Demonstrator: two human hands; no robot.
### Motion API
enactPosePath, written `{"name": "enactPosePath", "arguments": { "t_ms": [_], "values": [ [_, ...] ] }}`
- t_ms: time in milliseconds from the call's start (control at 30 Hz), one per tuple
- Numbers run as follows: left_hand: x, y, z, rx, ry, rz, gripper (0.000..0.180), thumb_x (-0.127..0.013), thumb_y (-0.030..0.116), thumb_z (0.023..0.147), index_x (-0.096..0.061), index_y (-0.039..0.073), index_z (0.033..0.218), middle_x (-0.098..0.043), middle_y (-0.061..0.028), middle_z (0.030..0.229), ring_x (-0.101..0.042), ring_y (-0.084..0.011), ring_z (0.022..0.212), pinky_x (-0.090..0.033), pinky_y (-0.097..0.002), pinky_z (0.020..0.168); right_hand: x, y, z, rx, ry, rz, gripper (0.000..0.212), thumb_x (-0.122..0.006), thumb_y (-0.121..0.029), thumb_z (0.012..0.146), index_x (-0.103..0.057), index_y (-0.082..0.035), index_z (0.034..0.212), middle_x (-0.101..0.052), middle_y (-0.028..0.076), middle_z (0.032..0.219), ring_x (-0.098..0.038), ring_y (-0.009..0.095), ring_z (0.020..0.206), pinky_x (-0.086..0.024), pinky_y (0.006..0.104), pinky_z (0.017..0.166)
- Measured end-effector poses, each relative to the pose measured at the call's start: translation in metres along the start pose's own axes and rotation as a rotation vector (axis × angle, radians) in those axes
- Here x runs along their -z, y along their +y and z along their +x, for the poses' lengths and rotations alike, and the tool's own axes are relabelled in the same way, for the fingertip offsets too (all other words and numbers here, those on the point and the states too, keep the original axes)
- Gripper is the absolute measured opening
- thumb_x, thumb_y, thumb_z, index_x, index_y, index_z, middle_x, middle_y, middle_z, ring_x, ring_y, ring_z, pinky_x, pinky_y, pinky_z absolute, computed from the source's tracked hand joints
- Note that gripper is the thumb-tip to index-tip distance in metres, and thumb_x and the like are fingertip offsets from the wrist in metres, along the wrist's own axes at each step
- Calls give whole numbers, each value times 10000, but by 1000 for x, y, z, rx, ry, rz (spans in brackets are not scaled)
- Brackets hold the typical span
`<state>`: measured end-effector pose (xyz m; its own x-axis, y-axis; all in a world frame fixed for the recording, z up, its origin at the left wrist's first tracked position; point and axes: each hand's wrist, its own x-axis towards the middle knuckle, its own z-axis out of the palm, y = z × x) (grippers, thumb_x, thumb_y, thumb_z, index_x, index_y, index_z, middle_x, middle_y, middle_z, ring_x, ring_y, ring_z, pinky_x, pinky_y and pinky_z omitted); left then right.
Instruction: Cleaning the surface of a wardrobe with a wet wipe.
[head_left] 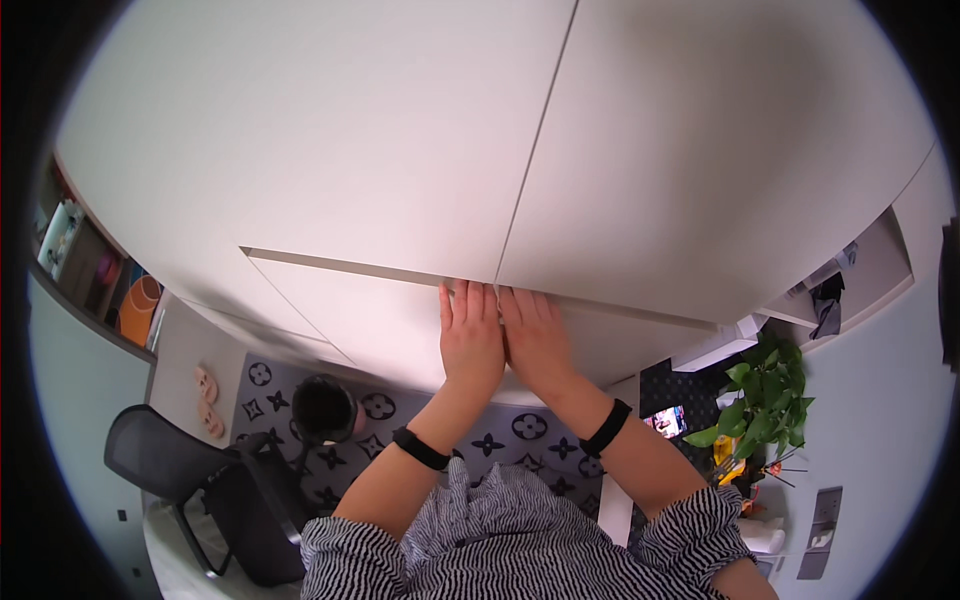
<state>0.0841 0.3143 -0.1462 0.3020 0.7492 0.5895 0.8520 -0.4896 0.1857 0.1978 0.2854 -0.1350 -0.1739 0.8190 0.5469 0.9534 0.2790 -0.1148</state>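
Observation:
A large white cabinet fills the view ahead, with a left upper door (330, 120) and a right upper door (690, 150) split by a thin seam. Below them runs a recessed groove (350, 267), above the lower white fronts (375, 325). My left hand (472, 345) lies flat on the lower front just left of the seam, fingers stretched out, tips at the groove. Close beside it, my right hand (537, 345) rests flat just right of the seam, its fingertips also at the groove. Neither hand holds anything that I can see. Each wrist wears a black band.
At lower left stand a black mesh chair (180, 455) and a dark round bin (322, 408) on a patterned mat (520, 430). Pink slippers (208, 400) lie farther left. To the right are a leafy plant (765, 390), a lit screen (666, 421) and an open shelf (875, 280).

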Motion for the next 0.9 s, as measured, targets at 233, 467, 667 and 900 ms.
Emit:
{"name": "enactPosePath", "arguments": {
  "t_ms": [233, 467, 667, 900],
  "values": [
    [8, 28, -2, -1, -81, -143, 496, -547, 40, 852, -531, -57, 1338, -506, -195, 1381, -392, -379, 1400, -251, -543, 1200, 13, 25, -10, 6, -36, 87, 508, -586, -61, 841, -515, 5, 1339, -542, 133, 1313, -526, 316, 1209, -426, 453, 1027],
    [-14, 93, -5, -124, -36, -226, 539, -571, 46, 840, -503, -46, 1366, -484, -186, 1418, -372, -367, 1419, -252, -518, 1211, 45, 82, -57, -34, 39, -62, 622, -658, -37, 764, -494, 22, 1361, -548, 160, 1311, -517, 341, 1224, -383, 492, 1078],
    [-34, 154, -1, -216, -25, -228, 531, -581, 44, 832, -513, -56, 1349, -498, -188, 1396, -406, -355, 1396, -264, -498, 1212, 77, 127, -90, -93, 31, -120, 680, -702, -45, 733, -476, 49, 1368, -543, 202, 1323, -507, 373, 1246, -360, 509, 1107],
    [-51, 212, -1, -285, -19, -202, 517, -609, 135, 815, -562, 7, 1315, -537, -145, 1356, -473, -308, 1332, -301, -478, 1192, 102, 169, -124, -142, 79, -147, 601, -639, -33, 798, -480, 62, 1371, -521, 215, 1353, -486, 383, 1290, -307, 509, 1168]
  ]
}}
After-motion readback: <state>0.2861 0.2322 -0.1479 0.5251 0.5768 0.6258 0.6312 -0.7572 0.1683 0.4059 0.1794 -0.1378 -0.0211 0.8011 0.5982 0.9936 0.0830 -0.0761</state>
